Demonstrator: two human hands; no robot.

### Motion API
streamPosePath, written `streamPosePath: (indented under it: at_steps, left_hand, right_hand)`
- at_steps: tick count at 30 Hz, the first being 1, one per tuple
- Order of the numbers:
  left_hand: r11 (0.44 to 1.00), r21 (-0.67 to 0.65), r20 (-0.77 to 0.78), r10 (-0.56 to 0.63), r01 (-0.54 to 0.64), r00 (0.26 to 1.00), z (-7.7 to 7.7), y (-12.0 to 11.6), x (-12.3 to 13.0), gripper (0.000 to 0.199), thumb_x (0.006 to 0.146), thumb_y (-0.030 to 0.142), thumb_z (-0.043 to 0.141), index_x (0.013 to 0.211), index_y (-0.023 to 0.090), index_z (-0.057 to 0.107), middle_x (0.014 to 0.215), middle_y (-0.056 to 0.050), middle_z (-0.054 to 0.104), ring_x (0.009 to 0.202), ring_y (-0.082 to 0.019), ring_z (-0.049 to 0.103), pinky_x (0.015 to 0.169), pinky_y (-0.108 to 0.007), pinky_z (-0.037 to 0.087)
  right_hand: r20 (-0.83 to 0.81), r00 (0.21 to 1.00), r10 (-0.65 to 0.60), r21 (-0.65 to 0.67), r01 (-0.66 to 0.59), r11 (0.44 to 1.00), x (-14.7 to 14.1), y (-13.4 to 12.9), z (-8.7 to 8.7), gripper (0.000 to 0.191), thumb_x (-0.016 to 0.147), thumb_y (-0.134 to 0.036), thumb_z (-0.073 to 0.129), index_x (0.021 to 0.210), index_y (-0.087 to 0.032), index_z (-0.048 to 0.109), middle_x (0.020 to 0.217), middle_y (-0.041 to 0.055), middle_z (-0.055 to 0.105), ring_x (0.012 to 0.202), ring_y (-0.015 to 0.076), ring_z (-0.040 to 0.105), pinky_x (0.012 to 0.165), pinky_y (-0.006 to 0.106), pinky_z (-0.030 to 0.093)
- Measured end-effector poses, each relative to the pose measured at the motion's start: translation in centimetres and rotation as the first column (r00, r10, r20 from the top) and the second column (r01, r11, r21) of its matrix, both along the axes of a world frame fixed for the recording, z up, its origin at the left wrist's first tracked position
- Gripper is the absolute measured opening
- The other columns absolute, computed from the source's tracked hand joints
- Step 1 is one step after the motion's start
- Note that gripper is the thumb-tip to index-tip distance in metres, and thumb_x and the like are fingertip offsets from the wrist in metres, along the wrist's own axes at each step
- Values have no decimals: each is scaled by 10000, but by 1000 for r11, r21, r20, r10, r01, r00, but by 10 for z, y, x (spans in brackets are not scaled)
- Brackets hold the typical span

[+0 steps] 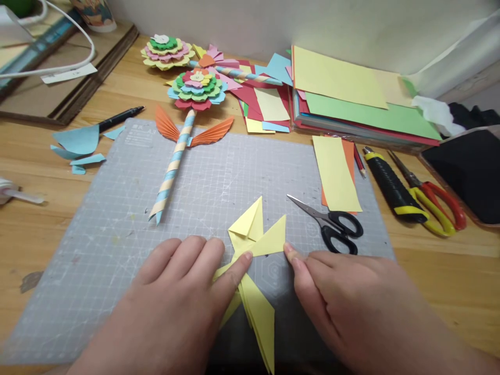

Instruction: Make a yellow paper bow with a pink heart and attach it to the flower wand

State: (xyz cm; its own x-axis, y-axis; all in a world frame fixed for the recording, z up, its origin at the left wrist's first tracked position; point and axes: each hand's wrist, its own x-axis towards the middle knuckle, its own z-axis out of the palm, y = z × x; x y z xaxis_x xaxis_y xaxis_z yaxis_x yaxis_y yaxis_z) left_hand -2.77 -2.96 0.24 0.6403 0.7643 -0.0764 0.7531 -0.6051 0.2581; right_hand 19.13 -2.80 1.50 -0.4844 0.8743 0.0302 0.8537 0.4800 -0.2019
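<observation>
On the wooden surface (422,265), the grey cutting mat (128,250) carries the folded yellow paper (269,239) near its front edge, with 1 striped paper wand (172,172) toward its back left corner and 1 pair of black scissors (318,214) toward its right edge. The left hand (183,291) has its grip over the yellow paper, thumb pressing the middle; how wide, I cannot tell. The right hand (344,291) has a narrow, curled grip, 1 fingertip touching the paper's right point.

Folded yellow paper (260,307), pointed, on mat (128,245)
</observation>
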Motion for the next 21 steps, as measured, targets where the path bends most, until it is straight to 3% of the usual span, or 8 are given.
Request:
streamPosePath:
  at_steps: [3, 5, 7, 13, 16, 21]
  left_hand:
    - [1000, 5, 11, 7, -7, 1000, -5, -1, -2, 673, 655, 55, 450, 1260, 333, 548, 905, -55, 609, 822, -298, 502, 750, -477, 352]
    - [1000, 13, 7, 2, -2, 1000, -5, -1, -2, 675, 653, 50, 453, 1266, 319, 544, 910, -55, 613, 823, -297, 500, 756, -472, 341]
    - [1000, 24, 22, -8, 7, 1000, -3, 0, -2, 648, 664, 65, 464, 1260, 305, 546, 902, -50, 614, 809, -290, 496, 751, -458, 328]
    - [978, 185, 159, 66, -96, 985, 14, 11, -5, 308, 773, 110, 442, 926, 285, 643, 848, -25, 607, 775, -249, 484, 694, -392, 300]
    - [976, 192, 145, 80, -107, 986, 17, 11, -6, 352, 776, 91, 443, 960, 310, 648, 886, -14, 614, 819, -247, 490, 720, -385, 310]
    - [995, 97, 115, 16, -28, 993, 4, 3, -5, 498, 735, 66, 412, 1114, 317, 613, 977, -1, 639, 897, -256, 525, 802, -429, 315]
  right_hand:
    - [-74, 997, -14, 20, 15, 1000, -2, 0, -1, 314, 896, -187, 415, 736, -170, 684, 529, 19, 606, 433, 175, 592, 437, 330, 359]
    - [-153, 988, 30, 16, -28, 999, -7, -1, -4, 303, 894, -179, 412, 962, -143, 705, 601, 20, 634, 490, 172, 599, 470, 319, 384]
    - [-194, 977, 86, -30, -93, 995, -10, -2, -8, 320, 895, -174, 410, 1034, -146, 696, 641, 15, 640, 524, 170, 599, 496, 315, 400]
    - [-224, 971, 85, -144, -120, 982, -10, -1, -15, 302, 909, -172, 405, 935, -146, 705, 627, 8, 587, 508, 154, 556, 496, 295, 389]
    - [-229, 970, 84, -153, -121, 981, -9, 0, -15, 304, 913, -173, 398, 906, -144, 700, 620, 7, 565, 504, 153, 542, 491, 292, 373]
    - [-235, 968, 88, -153, -127, 980, -10, 1, -15, 320, 924, -178, 380, 914, -146, 698, 627, 10, 559, 524, 157, 549, 503, 292, 363]
